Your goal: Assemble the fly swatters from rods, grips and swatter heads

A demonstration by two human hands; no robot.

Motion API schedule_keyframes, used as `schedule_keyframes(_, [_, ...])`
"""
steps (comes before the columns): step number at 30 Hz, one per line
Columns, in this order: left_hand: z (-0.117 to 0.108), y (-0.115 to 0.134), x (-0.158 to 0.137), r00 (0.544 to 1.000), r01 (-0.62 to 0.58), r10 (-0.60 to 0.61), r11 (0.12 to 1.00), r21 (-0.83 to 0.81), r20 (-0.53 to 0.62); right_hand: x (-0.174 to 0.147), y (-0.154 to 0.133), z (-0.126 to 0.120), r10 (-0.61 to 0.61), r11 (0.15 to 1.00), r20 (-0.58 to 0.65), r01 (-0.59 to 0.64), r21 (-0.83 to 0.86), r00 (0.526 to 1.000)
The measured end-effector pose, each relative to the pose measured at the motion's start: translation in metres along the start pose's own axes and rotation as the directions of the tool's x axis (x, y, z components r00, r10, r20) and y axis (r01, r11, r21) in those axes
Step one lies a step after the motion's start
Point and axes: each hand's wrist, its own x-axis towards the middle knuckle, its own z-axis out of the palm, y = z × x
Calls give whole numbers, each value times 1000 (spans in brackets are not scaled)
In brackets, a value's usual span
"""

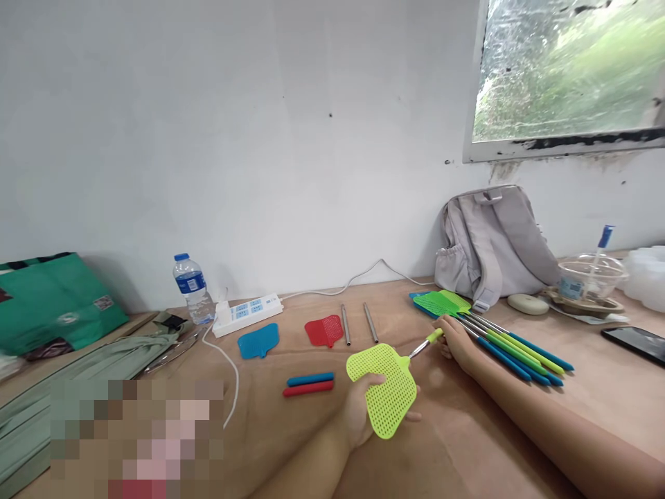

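Observation:
A yellow-green fly swatter (393,395) is held between both hands above the table. My left hand (357,414) grips its mesh head, thumb on top and fingers behind. My right hand (457,341) is closed around the short yellow-green handle, and a piece of metal rod shows between handle and head. Just beyond my right hand lies a pile of assembled fly swatters (512,344) with blue and green handles. Left of the held swatter are a blue swatter head (258,342), a red swatter head (323,331), two metal rods (370,323), a blue handle (310,379) and a red handle (308,389).
A white power strip (248,315) with a cable and a water bottle (192,287) stand at the back left, near a green bag (62,305). At right are a grey backpack (493,242), a plastic cup (591,277) and a phone (636,344). A lower-left patch is pixelated.

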Motion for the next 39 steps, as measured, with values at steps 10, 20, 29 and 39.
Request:
schedule_keyframes(10, [-6,19,-4,981,-175,190,954,-243,39,-3,-27,-32,-390,838,329,480,-260,860])
schedule_keyframes(20, [-8,17,3,989,-151,149,972,-182,-24,-16,-43,-69,-323,459,639,706,-539,698])
schedule_keyframes(29, [-11,12,9,994,-88,91,995,49,-56,8,-31,-145,-261,484,270,367,-794,927])
schedule_keyframes(39, [-9,9,9,981,-86,109,985,147,-158,10,-22,-165,-37,595,308,269,-757,951])
